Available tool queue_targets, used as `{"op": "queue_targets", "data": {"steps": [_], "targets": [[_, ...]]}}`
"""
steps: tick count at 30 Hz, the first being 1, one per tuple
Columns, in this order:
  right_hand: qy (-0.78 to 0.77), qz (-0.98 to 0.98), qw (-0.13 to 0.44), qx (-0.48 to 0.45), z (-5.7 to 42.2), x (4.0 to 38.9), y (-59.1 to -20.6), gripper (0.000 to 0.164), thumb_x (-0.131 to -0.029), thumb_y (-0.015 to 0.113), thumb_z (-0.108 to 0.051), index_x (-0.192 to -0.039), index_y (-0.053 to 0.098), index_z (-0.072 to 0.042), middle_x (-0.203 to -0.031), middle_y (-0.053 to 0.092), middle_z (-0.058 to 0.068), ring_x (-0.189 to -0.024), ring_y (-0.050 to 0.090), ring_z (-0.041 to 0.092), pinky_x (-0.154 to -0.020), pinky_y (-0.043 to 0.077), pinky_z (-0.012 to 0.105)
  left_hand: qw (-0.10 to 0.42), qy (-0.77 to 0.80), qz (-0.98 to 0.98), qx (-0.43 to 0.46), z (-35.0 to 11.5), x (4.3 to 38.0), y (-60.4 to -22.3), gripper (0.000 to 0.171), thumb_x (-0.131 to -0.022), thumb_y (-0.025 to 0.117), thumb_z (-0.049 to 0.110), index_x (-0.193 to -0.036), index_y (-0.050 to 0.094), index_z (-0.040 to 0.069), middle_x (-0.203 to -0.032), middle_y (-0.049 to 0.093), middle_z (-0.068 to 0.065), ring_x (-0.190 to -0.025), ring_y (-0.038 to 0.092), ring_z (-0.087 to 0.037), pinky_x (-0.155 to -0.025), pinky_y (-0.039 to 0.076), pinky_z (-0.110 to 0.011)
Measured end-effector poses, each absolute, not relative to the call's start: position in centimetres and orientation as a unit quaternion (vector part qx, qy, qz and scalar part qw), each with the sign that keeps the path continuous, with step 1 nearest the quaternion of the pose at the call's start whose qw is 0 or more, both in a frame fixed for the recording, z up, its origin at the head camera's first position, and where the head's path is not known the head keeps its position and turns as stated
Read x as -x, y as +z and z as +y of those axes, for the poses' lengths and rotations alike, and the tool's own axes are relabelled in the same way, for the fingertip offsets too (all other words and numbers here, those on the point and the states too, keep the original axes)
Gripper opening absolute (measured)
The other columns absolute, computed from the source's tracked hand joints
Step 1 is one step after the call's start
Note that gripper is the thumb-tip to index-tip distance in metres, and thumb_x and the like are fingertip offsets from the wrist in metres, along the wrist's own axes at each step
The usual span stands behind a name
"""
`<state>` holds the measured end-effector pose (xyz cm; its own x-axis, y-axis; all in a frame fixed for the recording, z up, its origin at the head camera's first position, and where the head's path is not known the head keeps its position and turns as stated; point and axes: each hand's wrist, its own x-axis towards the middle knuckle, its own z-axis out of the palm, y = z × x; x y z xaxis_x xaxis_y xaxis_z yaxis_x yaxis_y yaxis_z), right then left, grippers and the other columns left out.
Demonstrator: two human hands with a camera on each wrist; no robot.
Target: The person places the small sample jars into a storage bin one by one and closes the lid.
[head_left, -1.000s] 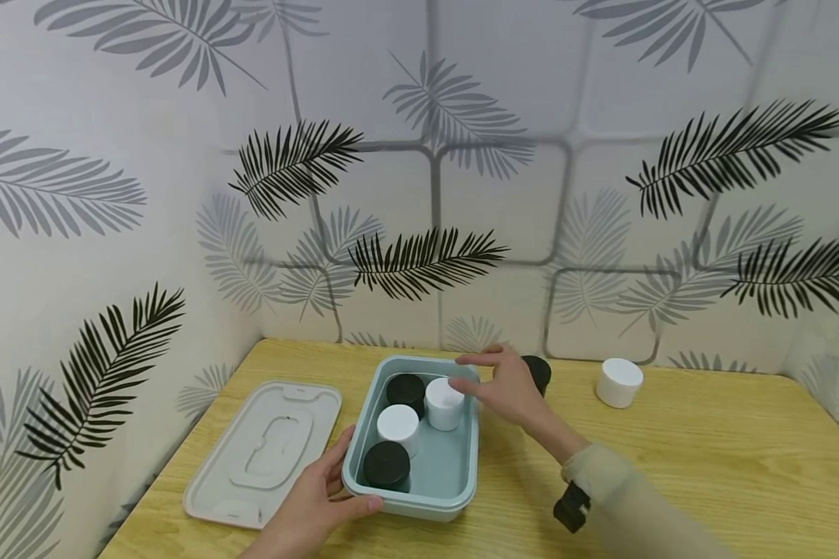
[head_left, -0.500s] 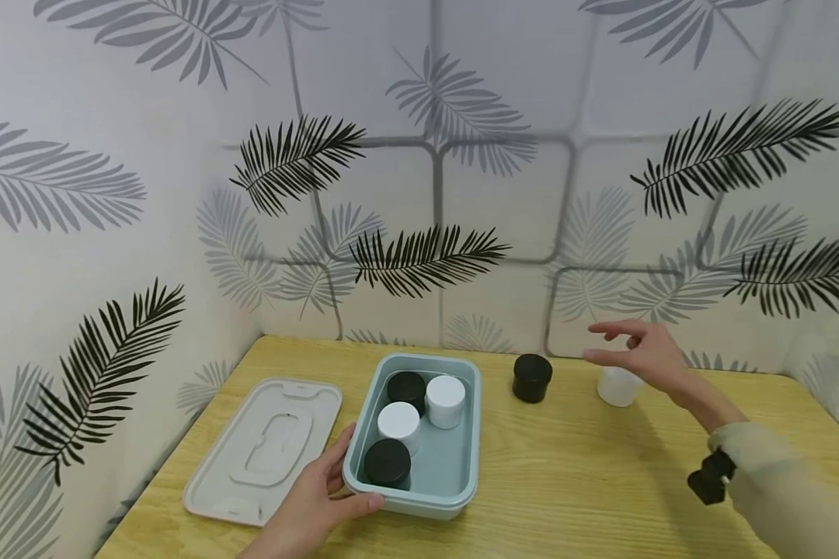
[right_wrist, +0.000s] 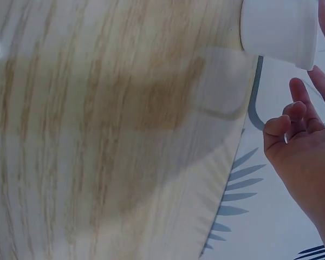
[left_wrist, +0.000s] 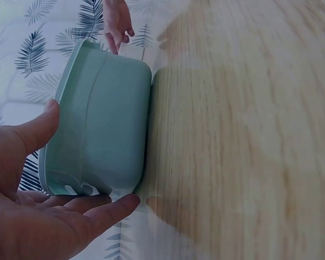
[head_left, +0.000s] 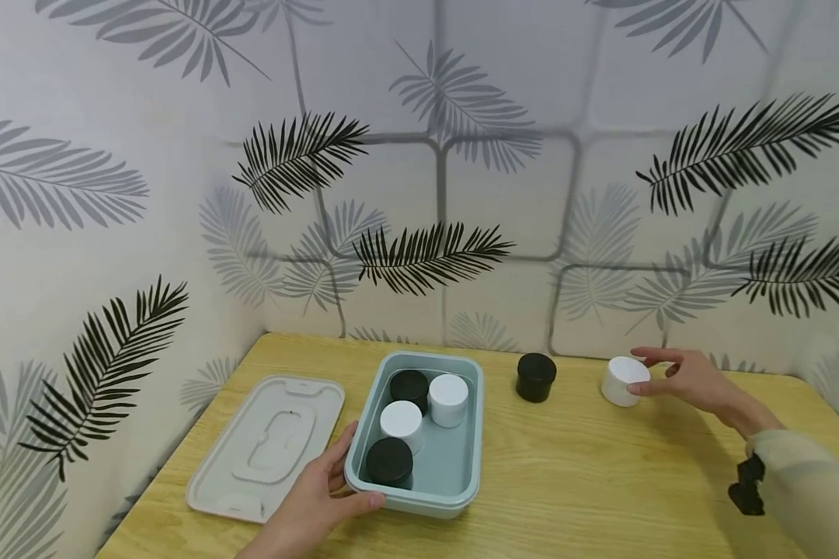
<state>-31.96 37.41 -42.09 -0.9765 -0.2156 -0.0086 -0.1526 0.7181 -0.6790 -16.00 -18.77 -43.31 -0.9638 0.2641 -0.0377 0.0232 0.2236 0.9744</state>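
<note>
My left hand [head_left: 319,491] grips the near left corner of a light blue-green plastic box [head_left: 439,508], thumb at the rim and fingers along its side. Inside stand two black-lidded jars [head_left: 389,461] and two white jars [head_left: 448,399]; the near right part of the box floor [head_left: 442,470] shows bare. At the far right my right hand [head_left: 699,382] pinches another white jar [head_left: 617,383] between thumb and forefinger, the jar still on the table. In the right wrist view, a fingertip touches the edge of that white jar [right_wrist: 279,30], while the other fingers stay loosely bent.
A black jar [head_left: 535,378] stands on the wooden table [head_left: 566,481] between the box and the right hand. A pale grey lid [head_left: 269,450] lies flat left of the box. The leaf-patterned wall [head_left: 419,186] rises behind the table's back edge.
My right hand has let go of the white jar in the box, passed rightward over the black jar and come down on the far right white jar. The left hand stays at the box.
</note>
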Motion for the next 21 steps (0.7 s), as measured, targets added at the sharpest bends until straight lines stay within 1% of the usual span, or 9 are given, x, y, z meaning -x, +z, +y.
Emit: {"op": "queue_targets", "data": {"steps": [4, 7, 15, 21], "targets": [[-0.370, 0.922, 0.049, 0.104, 37.6, 32.1, -42.8, 0.079, -0.094, 0.083, -0.033, -0.155, 0.048, 0.003, -0.135, 0.058, 0.025, -0.091, 0.050, 0.026, -0.074, 0.046, 0.037, 0.096, 0.622, 0.771, -0.104, -18.7, 15.9, -43.4, 0.105, -0.091, 0.087, 0.017, -0.167, 0.017, -0.002, -0.171, 0.015, -0.025, -0.144, 0.045, -0.040, -0.105, 0.051, -0.031], [-0.382, 0.917, 0.052, 0.104, 37.7, 32.2, -43.0, 0.076, -0.095, 0.082, -0.030, -0.154, 0.049, 0.003, -0.134, 0.059, 0.024, -0.089, 0.051, 0.024, -0.074, 0.046, 0.037, 0.095, 0.626, 0.767, -0.108, -18.6, 15.9, -43.4, 0.105, -0.091, 0.087, 0.016, -0.167, 0.016, -0.003, -0.171, 0.014, -0.026, -0.145, 0.045, -0.040, -0.105, 0.050, -0.029], [-0.397, 0.912, 0.052, 0.096, 37.6, 31.9, -43.0, 0.073, -0.094, 0.083, -0.030, -0.152, 0.053, 0.003, -0.133, 0.060, 0.023, -0.087, 0.049, 0.022, -0.072, 0.046, 0.035, 0.099, 0.624, 0.768, -0.104, -18.6, 15.9, -43.2, 0.105, -0.091, 0.086, 0.017, -0.167, 0.016, -0.002, -0.171, 0.017, -0.026, -0.145, 0.045, -0.040, -0.106, 0.050, -0.031], [-0.408, 0.908, 0.046, 0.084, 37.4, 31.9, -43.3, 0.073, -0.092, 0.085, -0.033, -0.151, 0.056, -0.001, -0.128, 0.060, 0.020, -0.084, 0.048, 0.022, -0.069, 0.043, 0.032, 0.098, 0.621, 0.771, -0.100, -18.7, 16.0, -43.3, 0.105, -0.091, 0.086, 0.017, -0.167, 0.017, -0.002, -0.171, 0.018, -0.025, -0.146, 0.044, -0.040, -0.106, 0.050, -0.033]]}}
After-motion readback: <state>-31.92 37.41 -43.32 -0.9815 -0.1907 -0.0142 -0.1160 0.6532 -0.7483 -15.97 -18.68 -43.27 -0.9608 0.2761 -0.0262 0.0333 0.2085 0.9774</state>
